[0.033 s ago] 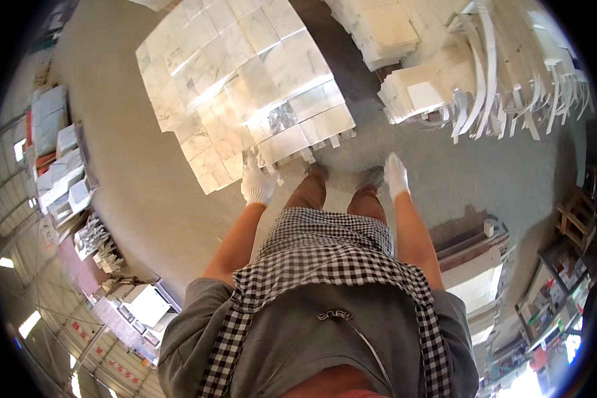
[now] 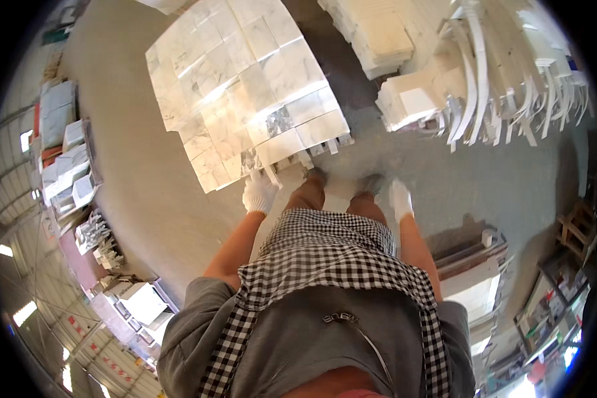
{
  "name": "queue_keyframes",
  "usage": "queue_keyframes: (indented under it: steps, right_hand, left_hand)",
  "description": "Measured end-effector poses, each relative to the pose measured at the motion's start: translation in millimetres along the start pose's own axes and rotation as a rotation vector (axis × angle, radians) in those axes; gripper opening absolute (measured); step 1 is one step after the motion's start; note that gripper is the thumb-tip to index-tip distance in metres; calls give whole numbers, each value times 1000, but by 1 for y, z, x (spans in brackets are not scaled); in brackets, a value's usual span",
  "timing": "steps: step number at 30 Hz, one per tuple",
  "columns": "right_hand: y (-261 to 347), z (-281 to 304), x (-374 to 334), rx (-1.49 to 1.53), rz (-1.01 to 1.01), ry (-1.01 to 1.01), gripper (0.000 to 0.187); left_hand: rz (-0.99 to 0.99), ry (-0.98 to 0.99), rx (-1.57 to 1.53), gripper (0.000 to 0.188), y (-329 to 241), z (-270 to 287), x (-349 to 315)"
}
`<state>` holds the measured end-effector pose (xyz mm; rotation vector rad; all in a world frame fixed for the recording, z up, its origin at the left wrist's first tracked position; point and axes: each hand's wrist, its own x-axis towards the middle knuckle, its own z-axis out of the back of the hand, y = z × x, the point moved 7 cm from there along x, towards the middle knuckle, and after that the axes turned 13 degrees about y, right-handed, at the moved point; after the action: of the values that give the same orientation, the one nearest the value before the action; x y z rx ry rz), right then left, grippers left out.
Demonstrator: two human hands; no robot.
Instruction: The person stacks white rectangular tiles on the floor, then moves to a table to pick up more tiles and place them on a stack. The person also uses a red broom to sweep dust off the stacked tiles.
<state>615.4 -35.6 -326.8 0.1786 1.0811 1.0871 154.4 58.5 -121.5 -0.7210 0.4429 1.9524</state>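
Around everything spreads a grey-brown, smooth floor (image 2: 123, 146), and on it sits the broad stack of square, white, grey-veined stone tiles (image 2: 239, 86), its top laid in close rows. On the near side of the stack stands a person in a grey short-sleeved shirt (image 2: 298, 331) and a black-and-white checked cloth apron (image 2: 325, 242). Right of the stack, across a dark gap, are cream-coloured, flat, piled slabs (image 2: 371, 40), with long, curved white strips (image 2: 474, 79) beyond them. Well left of the stack lie grey and white rectangular slabs (image 2: 60, 109). At the stack's near edge is the left hand (image 2: 259, 194), in a white knitted glove, fingertips against the edge; whether they grip anything cannot be told. The right hand (image 2: 400, 199), also white-gloved, hangs apart from the stack, right of its near edge, with nothing visible in it; its finger spread cannot be told. Just beside the left hand, a narrow white strip (image 2: 272, 176) slants out from the stack.
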Motion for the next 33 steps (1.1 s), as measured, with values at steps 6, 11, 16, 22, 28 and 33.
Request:
queue_keyframes:
  steps: [6, 11, 16, 22, 28, 33]
  right_hand:
    - [-95, 83, -176, -363, -292, 372, 38]
    - [-216, 90, -261, -271, -305, 294, 33]
    - [-288, 90, -311, -250, -272, 232, 29]
    - [-359, 78, -333, -507, -463, 32, 32]
    - [-368, 182, -314, 309, -496, -345, 43]
    - [-379, 209, -361, 767, -593, -618, 36]
  left_hand:
    - [93, 194, -155, 72, -29, -82, -77]
    - [-352, 128, -45, 55, -227, -53, -91]
    - [-543, 943, -756, 50, -362, -138, -112]
    - [-1124, 489, 328, 54, -559, -170, -166]
    - [-1124, 646, 475, 54, -652, -232, -161]
    - [-1234, 642, 682, 58, -781, -271, -256]
